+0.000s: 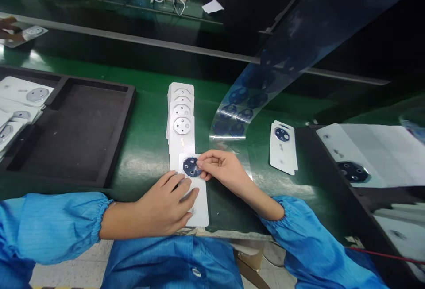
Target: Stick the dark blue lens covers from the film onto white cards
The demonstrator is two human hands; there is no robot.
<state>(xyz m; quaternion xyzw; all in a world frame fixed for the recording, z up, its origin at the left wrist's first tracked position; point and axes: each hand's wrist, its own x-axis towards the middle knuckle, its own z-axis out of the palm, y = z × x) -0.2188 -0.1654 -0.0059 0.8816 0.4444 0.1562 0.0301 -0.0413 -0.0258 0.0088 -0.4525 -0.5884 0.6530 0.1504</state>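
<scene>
1. From my remote seat, I see the white card (201,211) near the front edge of the tabletop (149,147), with the dark sticker (188,168) at its far end. The left hand (162,207) lies across the card, fingers spread wide. If that hold is too light, the card could skid or turn.

2. The right hand (224,169) is pinched narrow, its thumb and forefinger seeming to hold the sticker's right edge. A sideways tug there could leave the sticker crooked, with its holes off the ones beneath (I can't make out those holes from here).

3. The card's far end appears to overlap the stack of cards (182,143). I judge that uneven support could let it rock under pressure, and a nudge could make the stack slide out of line.

4. The clear strip (245,90) comes down beside the right forearm. A careless swing of the right sleeve (299,236) could snag it and drag its dark rounds askew.

5. Bare fingertips worry me too: touching a sticky underside, if there is one, could leave prints or trap dust.

6. With the card so close to the edge, a backward pull might tip it off.
</scene>
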